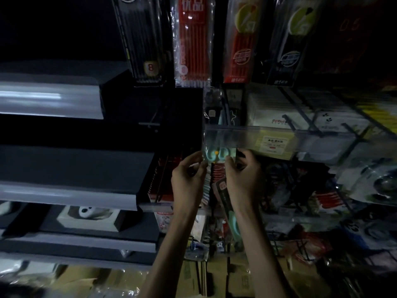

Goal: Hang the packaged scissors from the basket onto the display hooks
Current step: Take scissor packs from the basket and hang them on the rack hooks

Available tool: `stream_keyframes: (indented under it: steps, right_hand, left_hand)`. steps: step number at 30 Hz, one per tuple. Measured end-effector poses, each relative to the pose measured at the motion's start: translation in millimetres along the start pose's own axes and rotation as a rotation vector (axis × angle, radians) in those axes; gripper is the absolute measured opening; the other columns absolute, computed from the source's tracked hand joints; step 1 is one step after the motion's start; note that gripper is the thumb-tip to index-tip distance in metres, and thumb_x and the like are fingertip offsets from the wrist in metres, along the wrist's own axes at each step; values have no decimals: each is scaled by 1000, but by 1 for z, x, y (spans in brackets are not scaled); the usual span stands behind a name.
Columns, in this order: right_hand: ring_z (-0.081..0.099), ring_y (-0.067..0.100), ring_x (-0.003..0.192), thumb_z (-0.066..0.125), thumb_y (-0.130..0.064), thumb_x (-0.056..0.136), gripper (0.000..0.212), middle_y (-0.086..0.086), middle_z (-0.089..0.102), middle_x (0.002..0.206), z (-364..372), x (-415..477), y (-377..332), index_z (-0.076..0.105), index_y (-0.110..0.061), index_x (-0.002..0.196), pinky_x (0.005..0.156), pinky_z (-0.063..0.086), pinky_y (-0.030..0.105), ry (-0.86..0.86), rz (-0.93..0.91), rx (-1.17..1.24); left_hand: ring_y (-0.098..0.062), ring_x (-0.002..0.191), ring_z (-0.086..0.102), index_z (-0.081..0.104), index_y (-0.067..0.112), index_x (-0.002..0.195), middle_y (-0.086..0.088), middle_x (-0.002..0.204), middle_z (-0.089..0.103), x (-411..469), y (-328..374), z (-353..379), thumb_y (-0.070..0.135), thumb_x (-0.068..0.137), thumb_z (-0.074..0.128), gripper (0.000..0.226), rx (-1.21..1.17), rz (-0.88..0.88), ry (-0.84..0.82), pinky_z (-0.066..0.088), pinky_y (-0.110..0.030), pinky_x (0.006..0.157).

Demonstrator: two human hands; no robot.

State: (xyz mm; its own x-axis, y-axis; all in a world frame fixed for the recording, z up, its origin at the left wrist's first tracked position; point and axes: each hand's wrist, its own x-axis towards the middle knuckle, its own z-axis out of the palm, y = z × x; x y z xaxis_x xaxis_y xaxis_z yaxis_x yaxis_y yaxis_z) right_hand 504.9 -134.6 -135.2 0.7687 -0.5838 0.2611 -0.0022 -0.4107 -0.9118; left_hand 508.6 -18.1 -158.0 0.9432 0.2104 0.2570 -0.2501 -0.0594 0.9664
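**Scissors pack [217, 154] goes up to the hook**

The pack stands upright in front of the rack, between both hands. Its green handles are at the bottom, right by the fingertips. A clear strip [268, 136] seems to cross in front of its middle, and the top of the pack pokes up above that.

To do this step well, keep the pack straight and flat. Find the small hole at the top and line it up with the hook. It is very dark, and I cannot see that hook, so go slowly and feel for it. Push the pack back only when the hole is on. Do not let go until it hangs by itself.

The left hand [189, 175] pinches the left edge of the pack, with its fingers [196, 158] closed on it. The right hand [242, 175] pinches the right edge the same way. Both hands are curled tight on the pack, not spread out.

Another pack [224, 194] sits just under the right hand. I cannot tell if that hand holds it too.
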Motion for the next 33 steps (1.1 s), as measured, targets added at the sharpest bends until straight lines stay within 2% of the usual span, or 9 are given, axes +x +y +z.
stream_keyframes:
  steps: [3,6,10,13,16,20,26,30,33]
  right_hand:
    - [59,-5,71,68,-36,96,44,-24,62,83,0,2,4,62,-30,139,62,50,23,-72,27,-51]
    - [59,-7,69,68,-35,97,50,-27,55,77,-1,1,6,56,-31,145,63,54,25,-120,10,-83]
    - [69,8,79,66,-37,96,55,-19,65,89,0,0,0,49,-32,148,74,60,39,-112,14,-132]
    - [72,17,95,61,-39,97,52,-9,74,111,2,-1,-2,48,-34,147,78,56,34,-88,-33,-221]
    - [72,19,99,60,-40,97,50,-8,74,113,2,2,-3,50,-35,146,79,53,32,-86,-29,-254]
    - [72,25,102,60,-39,95,50,-3,75,113,4,6,-1,52,-34,144,83,55,36,-126,-2,-269]
    - [72,26,104,61,-40,94,54,-1,75,115,4,9,0,50,-33,146,85,55,37,-138,6,-285]
    - [71,26,103,59,-39,95,52,-1,75,112,1,11,-1,51,-34,146,79,50,33,-153,-1,-276]
    - [70,26,108,58,-41,96,50,-1,74,117,-3,11,0,53,-33,145,83,48,34,-117,-9,-308]
  left_hand:
    - [-3,110,71,71,20,133,8,123,75,-2,-6,-1,11,101,66,33,35,2,-20,58,-19,87]
    - [0,108,70,70,22,134,12,124,72,-1,-9,-1,6,100,67,37,73,15,-29,55,-15,85]
    - [2,110,68,69,21,133,12,125,71,1,-10,0,10,101,66,34,87,12,-13,55,-14,85]
    - [2,112,68,69,20,133,10,124,73,3,-8,2,12,101,65,33,84,13,-16,54,-12,84]
    - [3,114,67,67,21,136,12,126,73,4,-9,4,15,103,64,34,107,20,-43,55,-15,90]
    - [5,111,66,65,23,138,9,130,69,2,-9,8,10,101,63,39,199,48,-22,52,-9,86]
    - [-3,119,66,63,19,141,8,132,70,5,-8,8,11,100,63,42,194,25,-35,57,-35,103]
    - [-1,121,65,63,22,142,11,133,70,2,-5,11,10,102,61,42,172,7,-53,56,-38,106]
    - [0,123,63,61,22,143,13,133,69,-1,-3,12,9,101,61,44,175,0,-64,54,-37,108]
